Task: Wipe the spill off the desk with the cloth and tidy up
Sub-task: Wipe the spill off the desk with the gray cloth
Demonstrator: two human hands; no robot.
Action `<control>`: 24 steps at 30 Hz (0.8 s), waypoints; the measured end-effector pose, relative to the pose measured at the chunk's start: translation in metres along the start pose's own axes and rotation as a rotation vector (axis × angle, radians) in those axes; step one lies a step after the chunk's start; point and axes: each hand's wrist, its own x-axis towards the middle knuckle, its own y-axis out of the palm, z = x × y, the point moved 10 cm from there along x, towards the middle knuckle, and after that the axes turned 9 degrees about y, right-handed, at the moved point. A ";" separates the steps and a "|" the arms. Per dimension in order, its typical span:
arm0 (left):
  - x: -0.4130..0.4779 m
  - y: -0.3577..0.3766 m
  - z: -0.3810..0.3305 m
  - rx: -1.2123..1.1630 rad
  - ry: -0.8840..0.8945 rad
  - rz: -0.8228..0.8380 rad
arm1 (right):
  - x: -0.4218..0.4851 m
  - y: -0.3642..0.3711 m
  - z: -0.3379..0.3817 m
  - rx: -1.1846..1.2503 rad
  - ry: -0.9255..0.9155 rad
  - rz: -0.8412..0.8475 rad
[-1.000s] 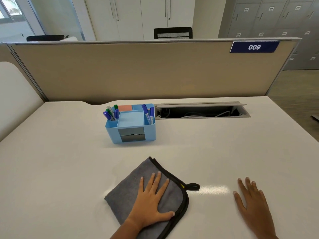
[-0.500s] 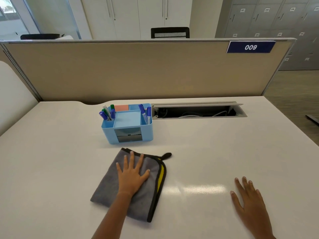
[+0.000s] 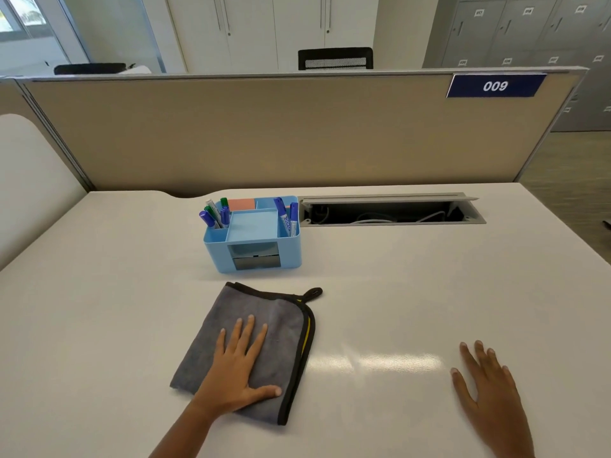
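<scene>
Head view: left hand flat, fingers spread, on folded cloth, loop toward organizer.

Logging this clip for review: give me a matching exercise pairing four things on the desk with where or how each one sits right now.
Things:
1. left hand
2. right hand
3. cloth
4. organiser

States:
A. flat on bare desk
B. holds markers, near the partition
C. pressed flat on the cloth
D. folded, grey, black edging, in front of the organiser

Pairs: 1-C, 2-A, 3-D, 4-B
</scene>
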 end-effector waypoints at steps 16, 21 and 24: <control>0.031 -0.012 0.005 -0.161 -0.437 -0.065 | -0.001 0.003 0.001 -0.029 -0.010 0.020; 0.031 -0.019 0.021 -0.163 -0.262 -0.053 | -0.001 -0.001 0.001 -0.004 0.002 0.012; 0.022 -0.028 0.043 -0.146 -0.325 -0.119 | -0.001 0.001 0.001 0.002 0.008 0.034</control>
